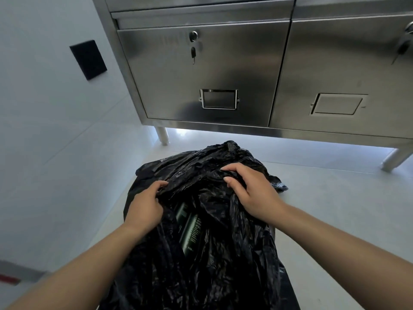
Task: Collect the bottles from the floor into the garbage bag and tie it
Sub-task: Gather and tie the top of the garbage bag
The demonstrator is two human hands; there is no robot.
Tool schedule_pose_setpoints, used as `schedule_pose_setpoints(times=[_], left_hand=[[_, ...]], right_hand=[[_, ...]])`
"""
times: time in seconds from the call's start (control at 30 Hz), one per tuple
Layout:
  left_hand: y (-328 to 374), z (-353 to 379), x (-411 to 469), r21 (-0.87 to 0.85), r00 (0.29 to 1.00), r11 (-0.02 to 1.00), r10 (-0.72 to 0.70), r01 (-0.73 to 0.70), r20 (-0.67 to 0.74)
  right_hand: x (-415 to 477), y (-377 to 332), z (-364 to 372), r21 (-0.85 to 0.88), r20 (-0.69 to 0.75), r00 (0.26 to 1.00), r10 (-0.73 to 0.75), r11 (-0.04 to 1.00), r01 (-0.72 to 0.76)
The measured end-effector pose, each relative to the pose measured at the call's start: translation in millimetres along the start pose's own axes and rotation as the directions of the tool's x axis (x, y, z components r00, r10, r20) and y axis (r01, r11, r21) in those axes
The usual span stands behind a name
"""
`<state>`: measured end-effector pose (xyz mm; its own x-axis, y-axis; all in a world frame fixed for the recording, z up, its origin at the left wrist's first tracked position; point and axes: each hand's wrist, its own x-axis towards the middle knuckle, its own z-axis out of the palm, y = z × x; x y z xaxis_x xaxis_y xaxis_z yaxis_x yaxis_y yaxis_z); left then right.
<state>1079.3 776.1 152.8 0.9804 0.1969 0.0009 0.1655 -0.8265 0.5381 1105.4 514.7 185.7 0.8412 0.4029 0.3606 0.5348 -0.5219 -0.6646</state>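
A black garbage bag [234,253] stands crumpled on the pale floor in the lower middle of the head view. Through its open mouth I see a dark green bottle [190,233] with white lettering lying inside; a second one may lie beside it. My left hand [145,206] grips the bag's rim on the left side of the opening. My right hand [252,191] pinches a fold of the rim on the right side, fingers curled into the plastic. The bag's bottom is hidden below the frame.
A stainless steel cabinet [201,74] on short legs [162,135] stands just behind the bag, with keys hanging in its door locks. A white wall with a black square plate [88,59] runs along the left. Pale floor [335,209] stretches to the right.
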Motion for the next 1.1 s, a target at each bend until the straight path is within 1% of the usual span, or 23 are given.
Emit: schedule_pose_setpoints(times=[0.07, 0.13, 0.23, 0.3, 0.4, 0.53, 0.6, 0.7, 0.8, 0.9, 1.0, 1.1], left_hand=[[4.5, -1.3, 1.2, -0.091, 1.000, 0.996, 0.013, -0.015, -0.015], [12.5, -2.9, 3.2, -0.155, 0.998, 0.986, 0.047, -0.053, -0.042], [30.0, -0.7, 7.4, -0.247, 0.997, 0.966, 0.072, -0.076, -0.024], [46.1, 3.9, 8.2, -0.316, 0.996, 0.945, 0.085, -0.080, -0.001], [76.4, 13.6, 4.9, -0.449, 0.993, 0.892, 0.090, -0.047, 0.073], [106.8, 31.1, -3.2, -0.601, 0.973, 0.800, 0.136, 0.004, 0.188], [118.8, 38.5, -8.1, -0.648, 0.960, 0.760, 0.145, 0.048, 0.241], [135.1, 47.7, -12.4, -0.691, 0.947, 0.716, 0.150, 0.094, 0.284], [148.2, 50.1, -14.6, -0.739, 0.945, 0.658, 0.129, 0.144, 0.299], [152.6, 45.8, -18.1, -0.794, 0.955, 0.577, 0.077, 0.191, 0.287], [147.3, 40.1, -21.9, -0.807, 0.955, 0.539, 0.016, 0.241, 0.296], [141.3, 30.1, -26.4, -0.824, 0.948, 0.479, -0.058, 0.303, 0.314]], right_hand=[[1.8, 0.4, -13.7, -0.020, -0.030, 0.999, -0.044, 0.999, 0.044], [-0.4, 4.9, -31.4, -0.015, -0.093, 0.995, -0.041, 0.999, 0.039], [-11.1, 23.6, -56.9, -0.039, -0.175, 0.984, 0.011, 0.999, -0.018], [-20.8, 39.8, -70.6, -0.065, -0.222, 0.973, 0.066, 0.994, -0.083], [-39.0, 62.8, -87.9, -0.095, -0.258, 0.955, 0.149, 0.979, -0.179], [-64.6, 83.1, -104.6, -0.126, -0.278, 0.934, 0.223, 0.956, -0.266], [-73.1, 87.3, -109.7, -0.136, -0.276, 0.931, 0.240, 0.949, -0.285], [-77.3, 87.8, -113.9, -0.132, -0.283, 0.929, 0.238, 0.950, -0.284], [-74.1, 83.5, -114.1, -0.114, -0.287, 0.931, 0.227, 0.957, -0.268], [-66.4, 73.5, -107.1, -0.041, -0.292, 0.930, 0.222, 0.969, -0.244], [-54.3, 59.6, -88.5, 0.025, -0.292, 0.935, 0.203, 0.979, -0.204], [-39.8, 43.6, -61.6, 0.112, -0.256, 0.941, 0.222, 0.973, -0.199]])
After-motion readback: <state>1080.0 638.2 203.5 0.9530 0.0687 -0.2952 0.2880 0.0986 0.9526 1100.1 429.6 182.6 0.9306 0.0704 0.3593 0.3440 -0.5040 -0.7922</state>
